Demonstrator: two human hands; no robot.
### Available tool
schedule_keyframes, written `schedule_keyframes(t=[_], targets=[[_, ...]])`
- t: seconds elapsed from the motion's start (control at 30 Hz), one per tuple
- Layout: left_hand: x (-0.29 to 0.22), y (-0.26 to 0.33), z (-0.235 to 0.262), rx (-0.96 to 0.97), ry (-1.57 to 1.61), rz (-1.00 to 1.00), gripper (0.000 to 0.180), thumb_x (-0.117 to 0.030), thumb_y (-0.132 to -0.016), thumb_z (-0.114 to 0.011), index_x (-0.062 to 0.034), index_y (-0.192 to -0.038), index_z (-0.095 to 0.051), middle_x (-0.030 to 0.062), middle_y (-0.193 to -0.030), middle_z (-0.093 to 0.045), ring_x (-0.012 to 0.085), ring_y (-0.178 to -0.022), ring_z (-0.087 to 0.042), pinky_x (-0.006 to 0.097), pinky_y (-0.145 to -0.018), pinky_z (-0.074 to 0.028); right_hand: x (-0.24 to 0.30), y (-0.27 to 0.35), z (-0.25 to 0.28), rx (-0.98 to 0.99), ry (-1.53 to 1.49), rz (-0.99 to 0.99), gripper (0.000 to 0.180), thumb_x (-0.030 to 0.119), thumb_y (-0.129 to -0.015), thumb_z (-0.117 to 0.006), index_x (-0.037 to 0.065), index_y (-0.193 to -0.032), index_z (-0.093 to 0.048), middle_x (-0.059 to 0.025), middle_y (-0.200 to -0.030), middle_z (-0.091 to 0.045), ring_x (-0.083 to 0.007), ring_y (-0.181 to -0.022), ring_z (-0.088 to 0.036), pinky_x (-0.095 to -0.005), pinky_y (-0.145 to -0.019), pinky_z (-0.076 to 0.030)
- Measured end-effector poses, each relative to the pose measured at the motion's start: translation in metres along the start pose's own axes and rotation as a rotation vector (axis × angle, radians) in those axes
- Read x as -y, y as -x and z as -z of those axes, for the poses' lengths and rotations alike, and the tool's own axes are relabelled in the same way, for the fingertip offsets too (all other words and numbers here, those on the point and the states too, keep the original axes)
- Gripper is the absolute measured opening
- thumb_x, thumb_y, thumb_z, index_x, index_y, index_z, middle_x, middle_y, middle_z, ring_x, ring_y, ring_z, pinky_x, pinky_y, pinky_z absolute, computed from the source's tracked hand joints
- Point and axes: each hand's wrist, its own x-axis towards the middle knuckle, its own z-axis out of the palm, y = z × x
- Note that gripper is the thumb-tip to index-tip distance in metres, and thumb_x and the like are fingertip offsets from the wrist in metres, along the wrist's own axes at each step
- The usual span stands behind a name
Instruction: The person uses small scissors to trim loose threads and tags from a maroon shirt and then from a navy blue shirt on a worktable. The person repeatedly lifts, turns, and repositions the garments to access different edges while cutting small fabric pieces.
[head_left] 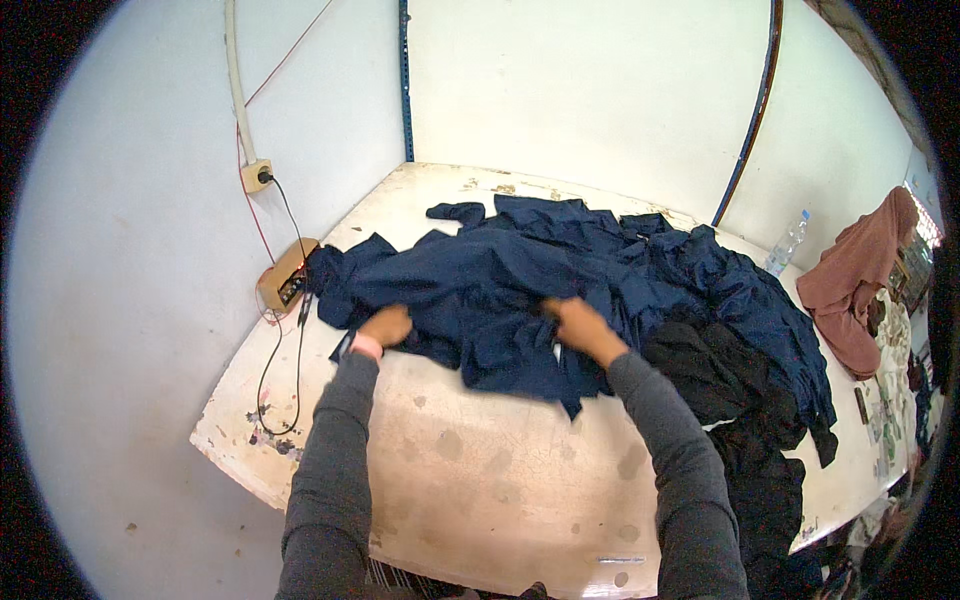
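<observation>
A heap of dark navy garments [500,262] is spread over the table in front of me, its folds crumpled and overlapping. My left hand [387,325] is closed on the near left edge of the navy cloth, a pink band around its wrist. Farther right, my right hand [585,328] pinches the same cloth near its middle; its fingertips are slightly blurred and partly lost in the folds. Between my hands the cloth hangs in loose folds toward the near side. Black cloth [705,370] lies against the right end of the heap, just past my right forearm.
The pale, stained table [480,440] meets white walls at its left and back. A wooden socket box [288,277] with a looping black cable stands at the left edge. At the right are a clear plastic bottle [788,243] and a person in a reddish-brown head covering [858,275].
</observation>
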Motion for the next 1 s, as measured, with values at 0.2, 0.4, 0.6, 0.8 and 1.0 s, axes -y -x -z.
schedule_keyframes(t=[0.2, 0.4, 0.6, 0.8, 1.0], targets=[[-0.028, 0.062, 0.138, -0.563, 0.775, -0.263, 0.039, -0.006, -0.089, -0.055, -0.0056, -0.128, -0.064, 0.0167, -0.134, -0.064, 0.0346, -0.126, -0.06, 0.04, -0.108, -0.044, 0.025, 0.026, 0.166, -0.68, -0.368, -0.009, 0.04, -0.01, -0.072, -0.058, 0.003, -0.108, -0.069, -0.0138, -0.098, -0.073, -0.0223, -0.094, -0.07, -0.0318, -0.087, -0.052], [-0.02, 0.221, 0.173, -0.538, 0.252, -0.387, 0.035, -0.018, -0.086, -0.069, -0.0128, -0.12, -0.071, 0.0154, -0.14, -0.059, 0.0362, -0.133, -0.053, 0.047, -0.113, -0.04, 0.122, 0.155, 0.231, -0.039, -0.32, 0.049, 0.067, 0.011, -0.061, -0.09, -0.001, -0.122, -0.064, -0.0086, -0.109, -0.07, -0.0179, -0.102, -0.066, -0.0305, -0.092, -0.049], [0.057, 0.351, 0.099, -0.036, -0.022, 0.323, 0.081, -0.005, -0.077, -0.079, -0.0277, -0.148, -0.048, 0.0172, -0.158, -0.04, 0.0377, -0.148, -0.033, 0.061, -0.118, -0.025, 0.159, 0.233, 0.195, 0.181, -0.209, 0.1, 0.078, 0.029, -0.061, -0.094, 0.002, -0.127, -0.063, -0.0143, -0.12, -0.069, -0.0292, -0.11, -0.067, -0.0357, -0.09, -0.052], [-0.039, 0.405, 0.075, -0.471, 0.298, 0.087, 0.042, -0.002, -0.087, -0.07, -0.007, -0.128, -0.063, 0.0158, -0.132, -0.061, 0.0351, -0.122, -0.058, 0.038, -0.102, -0.046, 0.193, 0.278, 0.122, 0.289, -0.548, 0.023, 0.017, 0.012, -0.084, -0.078, 0.001, -0.097, -0.073, -0.0132, -0.093, -0.073, -0.027, -0.084, -0.072, -0.0349, -0.076, -0.056], [-0.154, 0.442, 0.032, -0.069, 1.026, -0.029, 0.022, -0.01, -0.093, -0.071, -0.0065, -0.115, -0.07, 0.0066, -0.107, -0.07, 0.0122, -0.09, -0.065, 0.028, -0.079, -0.051, 0.225, 0.281, -0.001, 0.052, -0.201, 0.156, 0.031, 0.018, -0.081, -0.074, 0.009, -0.109, -0.068, -0.0077, -0.105, -0.065, -0.0293, -0.074, -0.068, -0.0384, -0.069, -0.055]])
